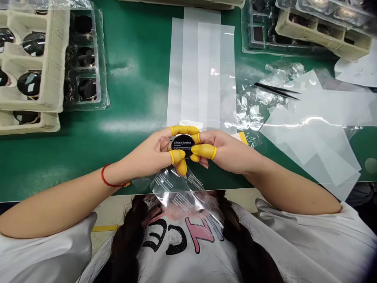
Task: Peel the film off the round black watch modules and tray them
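A small round black disc (182, 144) with white printed text sits between both my hands at the near edge of the green table (135, 59). My left hand (160, 151) grips it with yellow finger cots on thumb and fingers. My right hand (219, 151), also in yellow cots, pinches it from the right side. A strip of clear film with printed round stickers (182, 192) hangs down from the disc toward my chest.
Beige and clear trays (44, 63) of black round parts stand at the left. More trays (321, 27) stand at the back right. Clear bags (202, 67) lie in the middle. Black tweezers (277, 90) rest on crumpled film and clear sheets (318, 129) at the right.
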Action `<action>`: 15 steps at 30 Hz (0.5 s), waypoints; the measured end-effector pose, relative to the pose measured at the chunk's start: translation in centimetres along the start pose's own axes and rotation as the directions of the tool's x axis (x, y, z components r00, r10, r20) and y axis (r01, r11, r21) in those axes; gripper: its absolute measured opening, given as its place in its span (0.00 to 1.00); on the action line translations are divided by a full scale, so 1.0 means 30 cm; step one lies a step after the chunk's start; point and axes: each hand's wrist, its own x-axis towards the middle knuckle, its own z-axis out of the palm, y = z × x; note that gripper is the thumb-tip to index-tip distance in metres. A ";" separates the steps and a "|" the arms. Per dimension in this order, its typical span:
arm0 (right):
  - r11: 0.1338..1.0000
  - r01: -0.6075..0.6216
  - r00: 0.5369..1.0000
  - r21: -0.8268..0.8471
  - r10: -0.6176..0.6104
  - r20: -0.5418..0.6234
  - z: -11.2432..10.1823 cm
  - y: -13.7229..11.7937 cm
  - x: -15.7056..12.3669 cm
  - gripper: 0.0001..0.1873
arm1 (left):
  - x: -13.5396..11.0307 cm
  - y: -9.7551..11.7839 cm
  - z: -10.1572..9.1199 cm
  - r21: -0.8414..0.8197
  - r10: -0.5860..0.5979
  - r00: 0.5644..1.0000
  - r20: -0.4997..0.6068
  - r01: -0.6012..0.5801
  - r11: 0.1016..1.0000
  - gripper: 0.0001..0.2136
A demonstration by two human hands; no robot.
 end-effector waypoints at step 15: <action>0.994 -0.030 0.997 0.105 0.038 -0.071 -0.007 -0.022 -0.011 0.06 | -0.009 -0.006 0.010 0.098 0.088 0.996 -0.027 -0.085 0.992 0.35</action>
